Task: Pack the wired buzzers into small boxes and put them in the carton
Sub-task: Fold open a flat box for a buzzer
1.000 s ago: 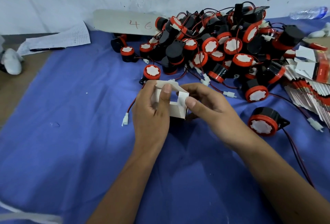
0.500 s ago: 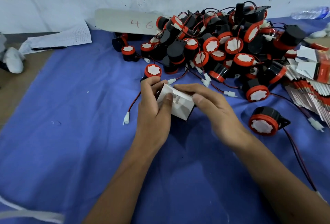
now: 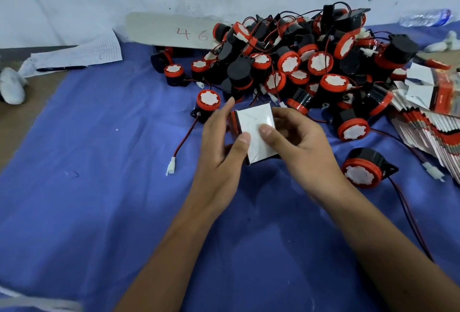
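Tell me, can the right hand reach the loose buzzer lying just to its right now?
Probably not yet: the right hand grips the small box together with the left hand. The loose buzzer lies uncovered beside it.

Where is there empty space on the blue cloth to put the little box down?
Bare blue cloth spreads left of the left hand, below the paper sheet. The far right is crowded: buzzer pile and flat box stack.

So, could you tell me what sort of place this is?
Probably a small hand-packing workbench: a heap of wired buzzers, a stack of flat boxes and a blue cloth as work surface.
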The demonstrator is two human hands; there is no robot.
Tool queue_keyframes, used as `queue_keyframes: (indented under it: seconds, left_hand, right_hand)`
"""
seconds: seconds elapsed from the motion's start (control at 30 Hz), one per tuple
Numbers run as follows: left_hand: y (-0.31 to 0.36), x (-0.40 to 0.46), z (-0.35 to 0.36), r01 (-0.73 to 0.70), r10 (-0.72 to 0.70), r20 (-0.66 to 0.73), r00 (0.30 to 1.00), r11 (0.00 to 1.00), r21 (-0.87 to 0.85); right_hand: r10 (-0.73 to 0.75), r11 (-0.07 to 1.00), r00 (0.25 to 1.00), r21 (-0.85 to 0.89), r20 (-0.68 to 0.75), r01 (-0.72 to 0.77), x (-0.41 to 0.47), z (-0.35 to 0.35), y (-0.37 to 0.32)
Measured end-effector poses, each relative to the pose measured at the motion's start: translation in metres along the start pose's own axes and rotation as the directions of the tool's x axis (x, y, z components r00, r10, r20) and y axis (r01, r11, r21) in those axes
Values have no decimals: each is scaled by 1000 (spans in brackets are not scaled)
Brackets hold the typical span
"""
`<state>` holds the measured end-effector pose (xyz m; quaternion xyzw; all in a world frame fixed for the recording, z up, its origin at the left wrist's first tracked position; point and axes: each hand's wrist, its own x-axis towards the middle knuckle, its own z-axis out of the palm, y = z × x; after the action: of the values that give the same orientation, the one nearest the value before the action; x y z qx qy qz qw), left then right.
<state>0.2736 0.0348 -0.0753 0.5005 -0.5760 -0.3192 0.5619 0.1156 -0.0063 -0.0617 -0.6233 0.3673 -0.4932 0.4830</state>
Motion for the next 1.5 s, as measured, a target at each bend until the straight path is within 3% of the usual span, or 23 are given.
queue_keyframes:
  seconds: [0.1, 0.27, 1.0, 1.17, 1.33, 1.43, 1.5]
  left_hand:
    - [-1, 0, 0, -1, 0, 33, 999, 1000, 27]
    - [-5, 1, 0, -82, 76, 51, 996, 988, 135]
    - [-10, -3, 9, -109, 101, 55, 993, 977, 183]
    - [-14, -1, 8, -97, 95, 50, 994, 994, 51]
    - [-16, 5, 4, 8, -10, -16, 1000, 991, -135]
    - [-18, 8, 2, -3, 1, -36, 999, 998, -59]
    - [-19, 9, -1, -33, 44, -75, 996, 990, 140]
  right_hand:
    - [-19, 996, 999, -89, 36, 22, -1, -2, 0]
    - [-40, 997, 998, -64, 45, 43, 0, -4, 1]
    - [-27, 950, 990, -311, -138, -18, -3, 6, 3]
    - [-34, 983, 998, -183, -52, 24, -2, 1, 0]
    - [-12, 998, 1000, -69, -26, 10, 0, -4, -5]
    - [10, 999, 999, 40, -53, -7, 0, -5, -6]
    - [-17, 1000, 997, 0, -77, 18, 0, -5, -8]
